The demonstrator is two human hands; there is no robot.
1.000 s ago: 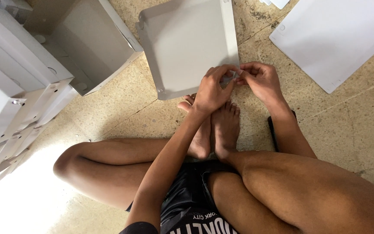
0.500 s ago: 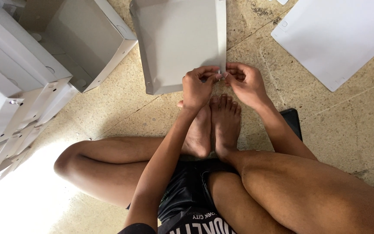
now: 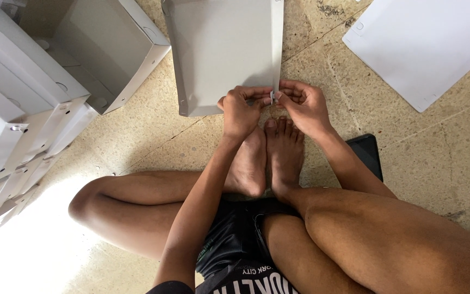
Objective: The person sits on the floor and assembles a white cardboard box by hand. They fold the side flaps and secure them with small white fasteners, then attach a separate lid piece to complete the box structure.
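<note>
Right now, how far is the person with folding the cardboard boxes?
Done: folded grey boxes are stacked at the left, with an open one beside them. In hand: the left hand and right hand pinch the near right corner of a half-formed box on the floor. Left: a flat sheet lies unfolded at the upper right.

We see a grey cardboard box (image 3: 221,54) on the floor ahead, open side up; finished white boxes (image 3: 23,109) stacked at left; a flat white blank (image 3: 425,46) lying upper right; a dark screen (image 3: 366,155) beside our right forearm.
</note>
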